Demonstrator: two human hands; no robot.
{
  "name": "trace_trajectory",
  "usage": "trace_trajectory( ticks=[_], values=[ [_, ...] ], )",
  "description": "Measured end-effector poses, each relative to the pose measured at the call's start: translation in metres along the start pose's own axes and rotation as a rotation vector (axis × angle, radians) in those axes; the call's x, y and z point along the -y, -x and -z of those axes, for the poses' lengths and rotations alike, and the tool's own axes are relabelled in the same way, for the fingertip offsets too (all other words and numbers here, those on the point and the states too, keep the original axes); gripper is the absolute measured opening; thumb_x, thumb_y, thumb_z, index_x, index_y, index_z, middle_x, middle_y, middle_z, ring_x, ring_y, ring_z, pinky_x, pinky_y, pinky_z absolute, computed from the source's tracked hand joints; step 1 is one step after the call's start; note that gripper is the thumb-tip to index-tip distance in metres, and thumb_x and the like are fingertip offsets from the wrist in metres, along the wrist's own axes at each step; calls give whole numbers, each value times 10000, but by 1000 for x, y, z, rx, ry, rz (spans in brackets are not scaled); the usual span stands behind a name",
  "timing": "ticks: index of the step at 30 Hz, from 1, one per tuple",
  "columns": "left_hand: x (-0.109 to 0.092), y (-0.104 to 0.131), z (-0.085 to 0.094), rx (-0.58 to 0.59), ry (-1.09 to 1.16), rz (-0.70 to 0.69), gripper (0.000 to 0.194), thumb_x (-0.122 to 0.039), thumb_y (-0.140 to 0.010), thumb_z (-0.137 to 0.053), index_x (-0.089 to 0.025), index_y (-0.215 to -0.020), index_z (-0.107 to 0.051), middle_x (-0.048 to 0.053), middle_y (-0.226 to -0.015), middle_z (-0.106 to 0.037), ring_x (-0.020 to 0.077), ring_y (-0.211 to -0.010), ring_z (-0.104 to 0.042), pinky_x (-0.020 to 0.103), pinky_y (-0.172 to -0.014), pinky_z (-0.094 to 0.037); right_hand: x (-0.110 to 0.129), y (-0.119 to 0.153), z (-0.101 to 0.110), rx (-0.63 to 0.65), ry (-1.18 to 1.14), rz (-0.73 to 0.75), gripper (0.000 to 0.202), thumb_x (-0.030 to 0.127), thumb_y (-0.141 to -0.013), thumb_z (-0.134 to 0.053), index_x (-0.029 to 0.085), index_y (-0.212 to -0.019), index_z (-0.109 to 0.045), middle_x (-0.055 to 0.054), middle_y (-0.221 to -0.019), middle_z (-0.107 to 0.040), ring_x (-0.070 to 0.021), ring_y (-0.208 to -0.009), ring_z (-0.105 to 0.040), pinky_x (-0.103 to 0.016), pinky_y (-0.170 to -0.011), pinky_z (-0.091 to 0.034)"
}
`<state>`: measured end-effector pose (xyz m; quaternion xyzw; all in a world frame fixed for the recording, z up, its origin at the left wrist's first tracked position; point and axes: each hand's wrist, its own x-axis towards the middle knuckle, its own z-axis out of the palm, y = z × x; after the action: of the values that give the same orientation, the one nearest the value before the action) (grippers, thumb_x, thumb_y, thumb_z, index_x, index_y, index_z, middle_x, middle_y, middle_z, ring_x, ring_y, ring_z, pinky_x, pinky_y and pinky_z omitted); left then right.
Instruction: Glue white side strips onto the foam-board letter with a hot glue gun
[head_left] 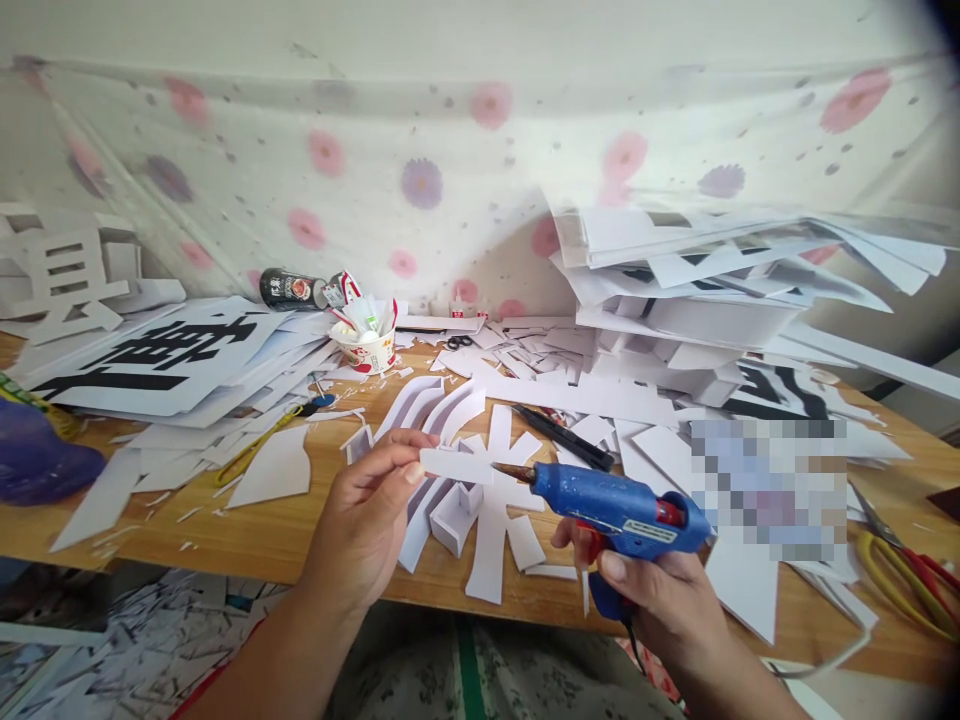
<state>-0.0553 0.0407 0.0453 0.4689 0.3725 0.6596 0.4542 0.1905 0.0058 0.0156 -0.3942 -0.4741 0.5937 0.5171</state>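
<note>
My left hand (367,515) pinches one end of a short white strip (459,466), held level above the table. My right hand (652,585) is wrapped round the handle of a blue glue gun (619,508). The gun points left, and its brown tip is at the strip's right end; whether they touch is hard to tell. Beneath the strip, a white raised shape with curved walls (420,405) stands on the table, partly hidden by my left hand. A flat white cutout (491,540) lies to its right.
Paper sheets with black characters (195,355) are piled at the left. A tall white stack (697,290) stands back right. A paper cup (365,348), a dark can (289,289), yellow scissors (259,448), a black cutter (562,436) and red-yellow scissors (904,580) lie around.
</note>
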Motion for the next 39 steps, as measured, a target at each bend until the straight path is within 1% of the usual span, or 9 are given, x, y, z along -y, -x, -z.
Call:
trace_trajectory(
  ticks=[4,10,15,18,23,27,33,37,39],
  values=[
    [1,-1,0,-9,-4,-2,75,-279,-747,-723,-237,-689,-746,68,-954,-635,228,-986,-594,382,-887,-518,4,2,-6,-51,-29,4,343,509,-650,-817,220,-827,-764,-104,-828,-741,-290,-840,-688,-412,-747,-561],
    [3,-1,1,-18,8,13,79,-289,-719,-747,-219,-684,-743,73,-963,-635,233,-988,-592,373,-873,-521,4,1,-4,-39,-3,16,380,531,-674,-792,200,-857,-753,-116,-853,-738,-300,-866,-684,-439,-786,-556],
    [3,-2,1,-19,28,18,70,-280,-710,-755,-217,-683,-742,64,-957,-637,216,-937,-599,359,-853,-523,4,0,-6,-63,-10,17,335,508,-658,-815,208,-779,-728,-83,-804,-727,-252,-809,-677,-360,-741,-547],
    [3,-2,1,-11,45,20,45,-266,-722,-745,-231,-695,-743,55,-954,-637,221,-967,-601,369,-876,-516,4,0,-6,-65,-23,21,312,493,-665,-817,217,-780,-728,-70,-803,-725,-235,-808,-675,-329,-729,-539],
    [2,-3,-1,-37,36,19,48,-250,-727,-726,-234,-682,-728,47,-920,-638,226,-1014,-595,398,-933,-494,2,1,-4,-53,0,13,349,515,-670,-807,209,-820,-735,-89,-845,-730,-253,-831,-680,-353,-736,-546],
    [3,-4,-2,-59,12,4,55,-253,-722,-720,-231,-672,-725,48,-917,-642,224,-1000,-601,390,-909,-509,1,0,-3,-41,33,19,346,509,-677,-803,199,-810,-725,-95,-850,-729,-253,-827,-676,-362,-731,-548],
    [5,-6,0,-41,20,-7,71,-241,-759,-698,-250,-705,-743,44,-941,-641,214,-1000,-591,359,-894,-509,-2,1,-2,-55,11,-18,373,504,-667,-815,194,-866,-756,-100,-858,-738,-225,-770,-659,-355,-722,-543],
    [5,-2,-4,-28,17,-4,76,-245,-756,-713,-220,-690,-741,58,-956,-625,219,-1001,-586,344,-875,-511,0,0,-3,-42,-1,-51,362,500,-662,-823,206,-864,-759,-92,-836,-737,-233,-786,-659,-352,-725,-530],
    [5,1,-7,-33,33,-7,77,-242,-749,-722,-207,-684,-742,59,-944,-622,213,-976,-591,335,-861,-512,1,0,-4,-10,-10,-21,337,502,-677,-810,209,-832,-752,-81,-805,-722,-223,-748,-643,-347,-703,-522]
  ],
)
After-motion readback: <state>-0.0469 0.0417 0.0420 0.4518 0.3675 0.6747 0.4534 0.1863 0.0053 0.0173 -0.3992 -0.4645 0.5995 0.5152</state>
